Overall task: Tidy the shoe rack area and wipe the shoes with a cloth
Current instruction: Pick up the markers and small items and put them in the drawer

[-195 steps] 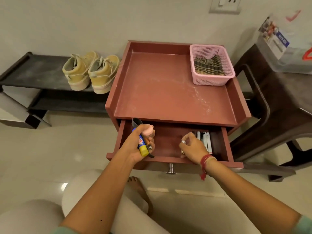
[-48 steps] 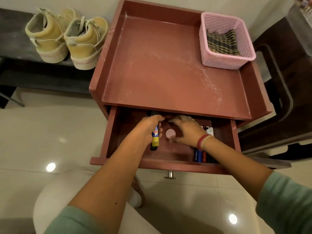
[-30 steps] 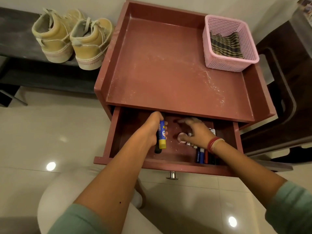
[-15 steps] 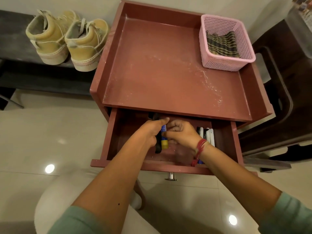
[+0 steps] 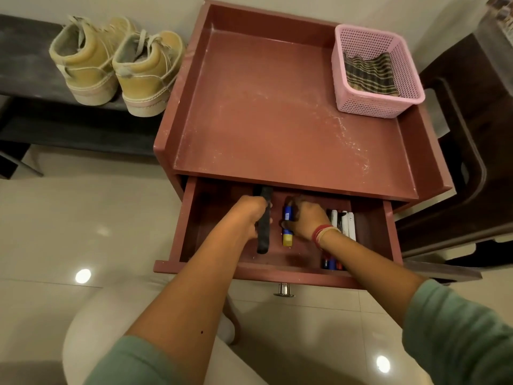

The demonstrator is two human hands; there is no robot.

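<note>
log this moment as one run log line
stage: sorting open drawer | left hand: grips black tool | right hand: holds blue and yellow tube | cloth: in pink basket | shoes: on rack

Both forearms reach forward and down over the front edge of the drawer (image 5: 249, 269), bare up to the green sleeves (image 5: 133, 362) near the elbows. The left hand (image 5: 248, 218) lies knuckles up, its fingers curled round a black stick (image 5: 263, 232). The right hand (image 5: 305, 219) sits just beside it and apart from it, wrist bent inward, fingers and thumb curled on a blue and yellow tube (image 5: 288, 237). Red threads (image 5: 322, 234) circle the right wrist.
</note>
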